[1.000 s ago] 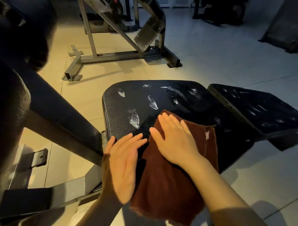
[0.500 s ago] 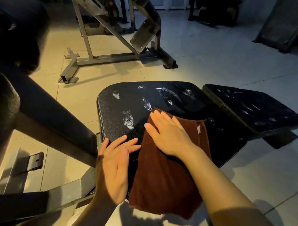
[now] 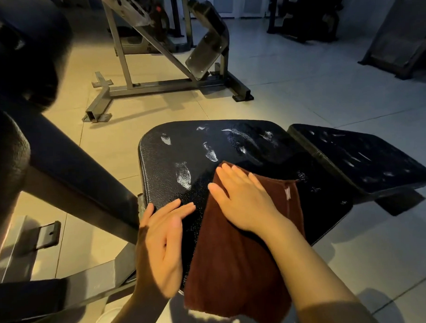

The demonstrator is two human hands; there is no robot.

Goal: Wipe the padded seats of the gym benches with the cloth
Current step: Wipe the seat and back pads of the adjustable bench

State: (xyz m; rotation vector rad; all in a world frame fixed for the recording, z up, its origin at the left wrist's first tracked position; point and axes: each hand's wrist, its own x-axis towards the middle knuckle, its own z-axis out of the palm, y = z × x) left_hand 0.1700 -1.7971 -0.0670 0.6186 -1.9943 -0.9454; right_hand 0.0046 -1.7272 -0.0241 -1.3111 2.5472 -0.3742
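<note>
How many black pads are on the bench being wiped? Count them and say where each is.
2. The big pad lies under the cloth and both hands; the small pad lies to its right. More may be out of frame.

Bare padded seat (image 3: pixel 230 146) lies open ahead; a dark padded arm (image 3: pixel 69 166) crowds the left.

A dark reddish-brown cloth (image 3: pixel 237 262) is lying at lower centre on a black, pebble-grained bench seat (image 3: pixel 182 143) showing whitish smears. At right, a second black pad (image 3: pixel 356 156) is showing pale streaks. Beige floor tiles (image 3: pixel 105 141) are glowing yellowish at left, greyer at right.
</note>
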